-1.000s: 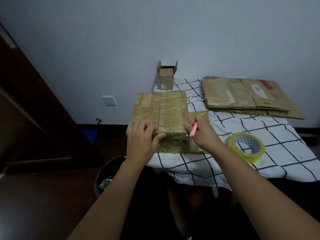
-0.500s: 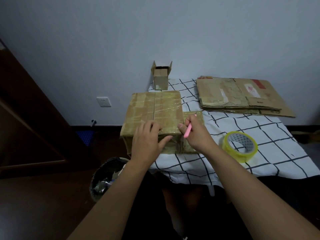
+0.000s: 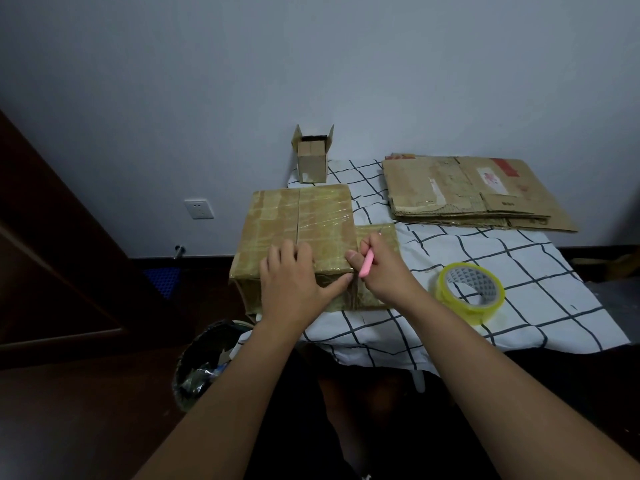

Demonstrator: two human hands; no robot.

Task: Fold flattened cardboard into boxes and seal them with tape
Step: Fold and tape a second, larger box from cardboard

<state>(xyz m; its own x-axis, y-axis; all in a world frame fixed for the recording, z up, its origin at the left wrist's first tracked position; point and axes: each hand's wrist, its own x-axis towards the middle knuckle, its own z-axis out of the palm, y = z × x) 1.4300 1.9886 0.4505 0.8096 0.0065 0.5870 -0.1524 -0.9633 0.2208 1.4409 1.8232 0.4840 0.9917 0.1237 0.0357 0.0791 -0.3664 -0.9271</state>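
Taped cardboard box [image 3: 301, 230] sits at the near left corner of the table [image 3: 519, 265], which has a white cloth with a black grid over it; the box's left part hangs out past the table's left edge, and one flap lies flat on the cloth to its right, glossy tape over the top seam. Left hand [image 3: 294, 285] lies flat on the box's near top edge, fingers spread and fairly straight, thumb stretched right along the front edge, pressing, not gripping. Right hand [image 3: 381, 271] is curled round a pink cutter [image 3: 366, 266], held like a pen at the box's near right corner, tip end hidden by the fingers, can't tell if it touches the tape. Yellow tape roll [image 3: 469, 292] lies flat near the table's near edge, right of the right hand, apart from it. Stack of flattened cardboard [image 3: 467, 192] at the far right side. Small open box [image 3: 312, 155] stands upright at the far left corner, against the wall. Trash bin [image 3: 204, 365] on the floor below the table's left edge, wall socket [image 3: 198, 208] behind
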